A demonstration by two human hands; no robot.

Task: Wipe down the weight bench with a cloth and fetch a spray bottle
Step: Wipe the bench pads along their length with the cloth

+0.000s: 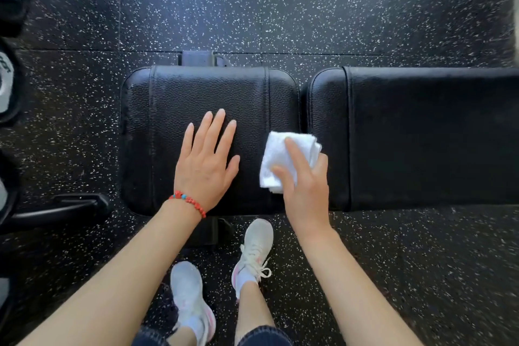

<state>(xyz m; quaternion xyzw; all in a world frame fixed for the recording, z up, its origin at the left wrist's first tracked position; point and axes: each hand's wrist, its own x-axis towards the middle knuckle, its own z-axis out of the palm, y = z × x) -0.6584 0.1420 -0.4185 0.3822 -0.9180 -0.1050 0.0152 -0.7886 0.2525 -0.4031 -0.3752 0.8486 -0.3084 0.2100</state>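
Note:
A black padded weight bench lies across the view, its seat pad (168,98) on the left and its longer back pad (421,135) on the right. My left hand (206,166), with a red bead bracelet at the wrist, rests flat on the seat pad with fingers straight. My right hand (304,185) holds a folded white cloth (276,157) near the seat pad's right edge, by the gap between the pads; the thumb and forefinger lie over the cloth and the other fingers wrap its right side. No spray bottle is in view.
Black speckled rubber floor (309,8) surrounds the bench. Dumbbell ends (8,84) line the left edge. A black bench foot (70,205) juts out at the lower left. My two white sneakers (255,244) stand just in front of the bench.

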